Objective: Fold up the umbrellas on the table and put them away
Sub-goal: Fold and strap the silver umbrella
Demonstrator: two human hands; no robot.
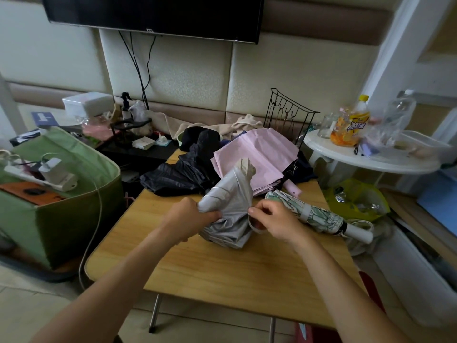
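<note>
The fingers of the left hand (190, 217) are curled tight around the gathered middle of a silver-grey umbrella (227, 206), while the right hand (273, 220) pinches the umbrella's pale closing strap (254, 225) between thumb and fingertips, just beside the bunched fabric. The umbrella lies half-collapsed near the middle of a wooden table (222, 273), its cream-coloured tip pointing away from the person. Just to its right, touching the right hand's far side, lies a rolled and strapped green-patterned umbrella (314, 214) with a white handle. Behind them, at the table's far edge, sit a loose pink umbrella (257, 154) and a crumpled black umbrella (183, 172), unfolded. A green fabric bin (61, 206) stands to the left, and a white round side table (371, 162) with bottles to the right
</note>
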